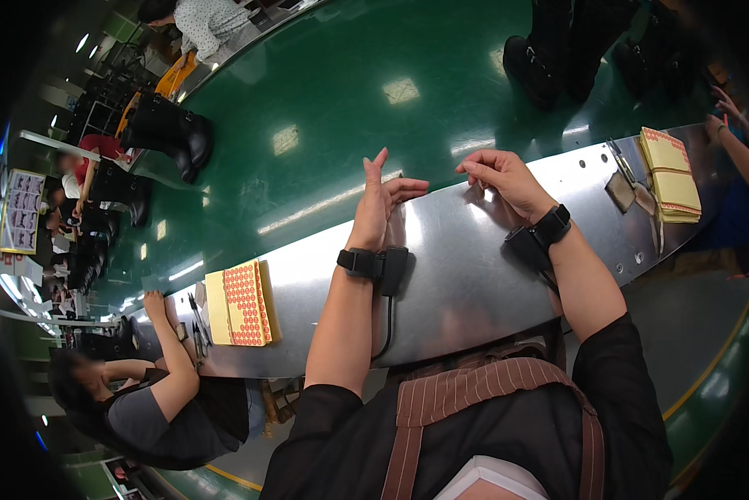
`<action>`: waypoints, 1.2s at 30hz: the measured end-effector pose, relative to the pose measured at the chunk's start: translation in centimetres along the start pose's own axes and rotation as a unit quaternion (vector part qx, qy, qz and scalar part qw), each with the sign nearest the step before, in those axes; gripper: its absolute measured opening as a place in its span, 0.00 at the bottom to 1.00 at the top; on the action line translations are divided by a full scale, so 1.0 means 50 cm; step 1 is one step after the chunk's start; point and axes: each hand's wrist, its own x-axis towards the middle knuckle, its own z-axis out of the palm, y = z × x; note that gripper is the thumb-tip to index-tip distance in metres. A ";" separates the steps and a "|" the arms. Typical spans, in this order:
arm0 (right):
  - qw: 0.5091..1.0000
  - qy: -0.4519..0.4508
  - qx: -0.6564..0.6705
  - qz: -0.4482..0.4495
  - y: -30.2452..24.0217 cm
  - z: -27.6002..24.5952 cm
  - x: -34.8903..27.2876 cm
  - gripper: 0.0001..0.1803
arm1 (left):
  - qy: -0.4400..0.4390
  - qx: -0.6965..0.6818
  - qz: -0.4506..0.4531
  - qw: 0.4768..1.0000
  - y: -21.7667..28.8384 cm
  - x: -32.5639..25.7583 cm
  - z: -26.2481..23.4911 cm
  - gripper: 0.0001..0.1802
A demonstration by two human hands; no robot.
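Note:
My left hand (380, 200) is held over the front metal strip of the bench, its thumb and fingers apart and nothing in it. To its right, my right hand (508, 179) hovers near the line between the metal strip (449, 275) and the green surface. Its fingers curl loosely, with thumb and index close together, and no object shows in them. A black strap with a small box (391, 267) is on my left wrist; another strap (551, 225) circles the right. The hands are apart from each other.
Yellow sticker sheets with red dots (245, 304) lie left, and another pile (673, 179) lies right beside tools and a brown pad (619, 192). Black boots (168, 137) stand across the green surface (324, 108). A person (174, 408) sits at left; another person's hand (724, 112) shows at right.

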 end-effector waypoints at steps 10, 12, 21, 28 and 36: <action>1.000 -0.023 -0.015 -0.015 0.016 -0.013 0.008 0.08 | -0.002 -0.038 -0.017 0.999 -0.020 0.013 -0.008 0.38; 0.999 -0.030 0.013 -0.015 0.024 -0.011 0.006 0.09 | -0.002 -0.024 -0.015 1.000 -0.021 0.006 -0.007 0.36; 1.000 -0.003 0.026 -0.018 0.027 -0.022 0.001 0.10 | 0.000 -0.011 0.003 1.000 -0.033 0.008 -0.013 0.30; 0.967 -0.016 -0.190 -0.168 -0.138 -0.003 -0.122 0.11 | 0.025 0.106 -0.053 0.993 0.076 -0.063 0.024 0.21; 0.862 0.246 -0.339 -0.287 -0.378 -0.163 -0.241 0.12 | -0.092 0.199 0.172 0.960 0.339 -0.096 0.145 0.19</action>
